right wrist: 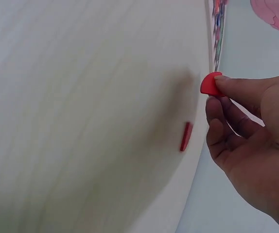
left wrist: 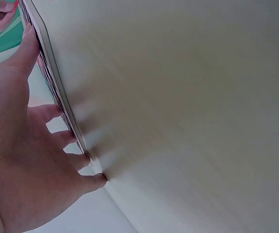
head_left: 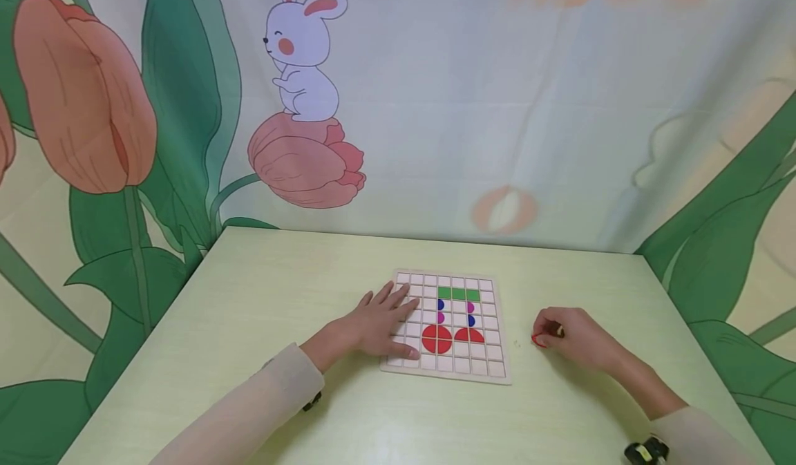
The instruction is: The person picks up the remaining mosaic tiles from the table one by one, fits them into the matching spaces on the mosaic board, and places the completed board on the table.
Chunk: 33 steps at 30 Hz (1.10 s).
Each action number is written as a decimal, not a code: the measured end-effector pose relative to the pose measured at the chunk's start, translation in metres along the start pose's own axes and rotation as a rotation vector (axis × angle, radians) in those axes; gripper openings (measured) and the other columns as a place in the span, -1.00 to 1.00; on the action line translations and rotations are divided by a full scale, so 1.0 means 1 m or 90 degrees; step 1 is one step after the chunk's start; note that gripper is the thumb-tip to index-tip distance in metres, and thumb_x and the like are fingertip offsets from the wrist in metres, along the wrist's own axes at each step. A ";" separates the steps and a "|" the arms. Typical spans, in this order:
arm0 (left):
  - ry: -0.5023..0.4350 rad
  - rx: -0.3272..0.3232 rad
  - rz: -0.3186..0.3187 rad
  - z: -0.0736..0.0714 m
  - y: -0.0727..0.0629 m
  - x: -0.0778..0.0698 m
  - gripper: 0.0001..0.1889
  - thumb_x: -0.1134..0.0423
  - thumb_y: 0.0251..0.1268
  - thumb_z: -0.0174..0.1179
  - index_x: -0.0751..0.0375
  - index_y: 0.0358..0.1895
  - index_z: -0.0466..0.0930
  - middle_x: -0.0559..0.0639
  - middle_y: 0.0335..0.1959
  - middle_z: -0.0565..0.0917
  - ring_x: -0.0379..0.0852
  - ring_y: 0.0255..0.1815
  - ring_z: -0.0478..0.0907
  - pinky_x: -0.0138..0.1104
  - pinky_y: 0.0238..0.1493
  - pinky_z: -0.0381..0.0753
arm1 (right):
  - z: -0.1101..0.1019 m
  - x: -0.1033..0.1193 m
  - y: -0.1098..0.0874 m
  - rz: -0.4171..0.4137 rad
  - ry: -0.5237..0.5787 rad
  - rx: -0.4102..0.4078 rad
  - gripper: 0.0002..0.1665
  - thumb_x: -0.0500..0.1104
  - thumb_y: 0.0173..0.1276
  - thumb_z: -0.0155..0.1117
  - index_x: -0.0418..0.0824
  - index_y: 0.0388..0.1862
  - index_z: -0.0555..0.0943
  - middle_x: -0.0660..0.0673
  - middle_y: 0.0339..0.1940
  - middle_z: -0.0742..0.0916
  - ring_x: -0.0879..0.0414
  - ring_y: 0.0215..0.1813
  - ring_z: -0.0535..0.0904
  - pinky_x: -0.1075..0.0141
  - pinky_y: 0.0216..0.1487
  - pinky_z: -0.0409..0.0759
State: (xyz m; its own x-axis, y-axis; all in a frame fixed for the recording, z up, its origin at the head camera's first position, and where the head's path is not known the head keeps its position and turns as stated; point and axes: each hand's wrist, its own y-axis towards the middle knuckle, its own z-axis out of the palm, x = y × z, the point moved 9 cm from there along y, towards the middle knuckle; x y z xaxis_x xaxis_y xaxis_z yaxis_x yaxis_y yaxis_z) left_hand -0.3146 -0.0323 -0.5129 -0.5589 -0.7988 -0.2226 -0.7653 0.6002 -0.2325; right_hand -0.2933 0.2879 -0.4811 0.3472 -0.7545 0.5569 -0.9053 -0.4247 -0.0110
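A square grid board [head_left: 461,368] with white cells lies on the table. My left hand [head_left: 381,325] rests with spread fingers on its left side, the little-finger side toward the far edge. Right of the board, my right hand [head_left: 578,339] pinches a small red quarter-circle tile [right wrist: 209,85] between thumb and fingers, above the tabletop. A second red tile [right wrist: 186,136] lies on the table below that hand in the right wrist view. Set on the board are green squares [head_left: 459,293], small blue and magenta half-rounds, a red disc [head_left: 437,339] of quarter pieces, and a red half-disc [head_left: 469,336].
The pale wooden table [head_left: 298,278] extends around the board on every side. Behind its far edge hangs a printed cloth [head_left: 429,106] with a rabbit and tulips. A dark wrist device [head_left: 647,450] sits by the right sleeve.
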 end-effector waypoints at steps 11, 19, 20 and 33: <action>0.001 0.001 -0.002 0.005 -0.002 0.004 0.17 -0.60 0.25 0.16 -0.06 0.77 -0.06 0.08 0.79 -0.18 0.26 0.77 -0.34 0.32 0.62 -0.10 | 0.034 0.052 0.036 -0.034 0.082 0.032 -0.85 -0.33 0.43 0.45 -0.11 -0.19 0.67 0.05 -0.29 0.69 0.08 -0.22 0.58 0.36 -0.20 0.62; 0.000 -0.011 0.004 0.002 -0.001 0.006 0.17 -0.60 0.26 0.15 -0.04 0.77 -0.05 0.09 0.79 -0.17 0.27 0.76 -0.33 0.33 0.62 -0.10 | 0.063 0.077 0.058 -0.017 0.153 0.047 -0.92 -0.28 0.47 0.43 -0.13 -0.15 0.71 0.03 -0.27 0.72 0.04 -0.17 0.60 0.34 -0.13 0.63; -0.004 -0.010 0.006 0.001 -0.001 0.005 0.16 -0.59 0.26 0.15 -0.04 0.77 -0.05 0.10 0.79 -0.17 0.27 0.76 -0.33 0.34 0.62 -0.10 | 0.066 0.078 0.059 -0.018 0.151 0.046 -0.92 -0.28 0.47 0.43 -0.13 -0.14 0.72 0.03 -0.26 0.72 0.05 -0.17 0.60 0.34 -0.13 0.64; -0.004 -0.012 0.008 0.003 0.003 0.002 0.17 -0.59 0.25 0.17 -0.04 0.76 -0.03 0.09 0.79 -0.16 0.26 0.76 -0.31 0.33 0.62 -0.09 | 0.074 0.083 0.050 -0.029 0.117 0.040 -0.86 -0.34 0.43 0.45 -0.10 -0.15 0.74 0.07 -0.24 0.72 0.09 -0.18 0.60 0.35 -0.14 0.65</action>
State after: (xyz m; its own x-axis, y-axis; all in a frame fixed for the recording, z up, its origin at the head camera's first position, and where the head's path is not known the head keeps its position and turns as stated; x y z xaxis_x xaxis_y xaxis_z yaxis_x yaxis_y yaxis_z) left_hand -0.3171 -0.0315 -0.5169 -0.5668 -0.7907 -0.2314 -0.7641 0.6095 -0.2112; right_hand -0.2914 0.1671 -0.4967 0.3323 -0.6324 0.6998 -0.8706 -0.4910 -0.0303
